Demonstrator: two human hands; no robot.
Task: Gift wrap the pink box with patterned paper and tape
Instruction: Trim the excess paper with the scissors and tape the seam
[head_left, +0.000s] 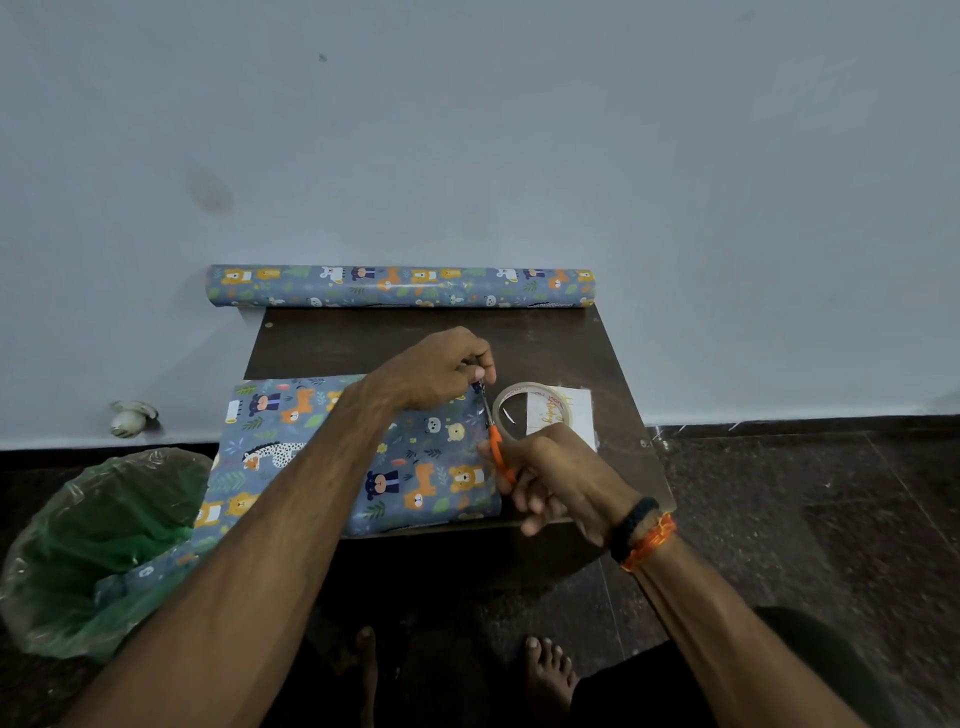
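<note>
1. The box (358, 452), already covered in patterned paper, lies on the table (545, 343) toward its left and front, long axis running left to right. No pink shows anywhere.

2. The relation that matters is at the box's right end. There the left hand (441, 371) reaches across from the left and pinches something small and clear between thumb and fingers, probably the free end of a strip of tape, though the strip itself is too faint to confirm.

3. The tape roll (532, 410) lies flat just right of the box, on a white card (571, 415).

4. The right hand (550, 473) grips orange-handled scissors (493, 436), fingers curled through the loops. The blades point up and away toward the left hand's pinch, running between the box's end and the roll.

5. By this reading the step is cutting a piece of tape – the cut falls between the pinch and the roll, and the right hand is the nearer one to make it.

6. Both forearms converge on that spot: the left crosses over the box top, the right comes in from the near right with a bent wrist.

7. A spare roll (400, 286) of the same paper lies along the wall behind the table, and a green bag (104, 545) with paper scraps sits at the left.
</note>
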